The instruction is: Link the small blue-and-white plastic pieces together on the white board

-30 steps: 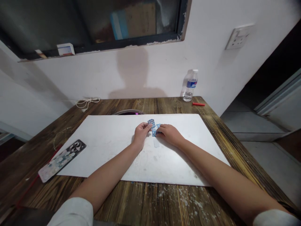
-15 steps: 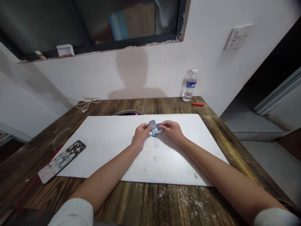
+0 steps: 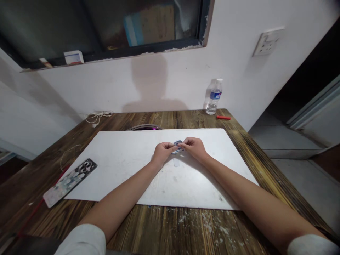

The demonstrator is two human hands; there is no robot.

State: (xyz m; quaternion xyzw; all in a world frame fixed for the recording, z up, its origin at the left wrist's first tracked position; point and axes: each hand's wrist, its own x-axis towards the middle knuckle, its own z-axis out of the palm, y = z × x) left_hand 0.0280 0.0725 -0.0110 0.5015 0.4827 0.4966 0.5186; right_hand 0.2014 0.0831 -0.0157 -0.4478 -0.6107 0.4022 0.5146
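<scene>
Just above the middle of the white board, my left hand (image 3: 162,152) and my right hand (image 3: 194,146) meet, thumbs and fingertips pinched. Between them is a small blue-and-white piece (image 3: 178,142) with dark stripes, its kind too small to make out. My fingers cover much of it, and whether it is one part or several I cannot tell. A small pale rectangular piece (image 3: 176,162) lies flat on the white board (image 3: 124,170) right below my hands.
A patterned phone (image 3: 69,182) lies across the board's left edge. On the wooden table (image 3: 164,230) are a water bottle (image 3: 214,97), a red stick-like thing (image 3: 223,117), a coiled white cord (image 3: 98,115) and a dark round rim (image 3: 145,126) behind the board. White crumbs lie in front.
My hands have drawn closer together, the left one shifting right. The striped parts they held side by side now overlap, more covered by my fingers.
</scene>
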